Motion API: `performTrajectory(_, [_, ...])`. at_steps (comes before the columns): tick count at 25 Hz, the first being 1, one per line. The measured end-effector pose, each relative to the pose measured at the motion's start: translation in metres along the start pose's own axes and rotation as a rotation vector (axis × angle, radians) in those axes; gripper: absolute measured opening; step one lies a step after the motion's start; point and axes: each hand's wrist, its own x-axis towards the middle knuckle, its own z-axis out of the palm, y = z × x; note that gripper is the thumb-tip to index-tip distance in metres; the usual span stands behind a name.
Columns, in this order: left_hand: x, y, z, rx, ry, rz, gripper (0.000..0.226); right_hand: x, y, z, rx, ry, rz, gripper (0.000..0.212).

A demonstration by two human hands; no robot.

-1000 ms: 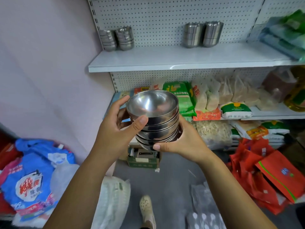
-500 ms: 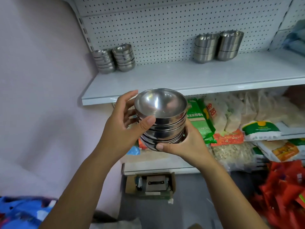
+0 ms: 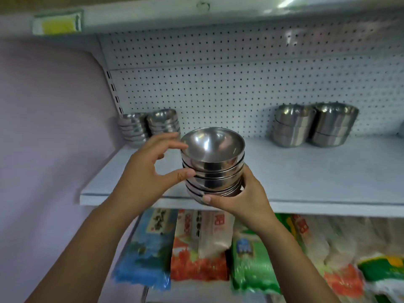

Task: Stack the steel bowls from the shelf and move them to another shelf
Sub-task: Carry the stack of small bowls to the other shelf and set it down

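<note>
Steel bowl stack (image 3: 213, 165) at white pegboard shelf (image 3: 306, 171), left hand (image 3: 146, 173) and right hand (image 3: 244, 200) fingers (image 3: 185, 174) curled round it.

Bowls (image 3: 213, 162): we see shiny silver.
Shelf (image 3: 306, 171): we see plain white.
Back board (image 3: 218, 84): white with small dark dots.
Wall (image 3: 54, 127): pale pink.
Bags (image 3: 197, 254): blue, red, green.

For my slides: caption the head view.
Left hand and right hand hold stacked steel bowls before a white shelf.
</note>
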Motion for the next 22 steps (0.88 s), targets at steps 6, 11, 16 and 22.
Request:
performTrajectory(6, [0.089,-0.059,0.038,0.123,-0.017,0.002,0.036,0.113,0.068,-0.003,-0.005,0.009,0.027,0.100])
performTrajectory(11, [0.124,-0.101,0.059,0.256,-0.021,-0.018,0.036,0.177,0.108,0.017,0.003,-0.005,0.040,0.105])
performTrajectory(16, [0.141,-0.131,0.063,0.329,-0.050,-0.091,0.049,0.207,0.117,0.033,0.032,-0.049,0.037,0.090])
performTrajectory(22, [0.163,-0.150,0.067,0.394,-0.119,-0.040,0.023,0.232,0.125,0.041,0.029,-0.084,0.012,0.075])
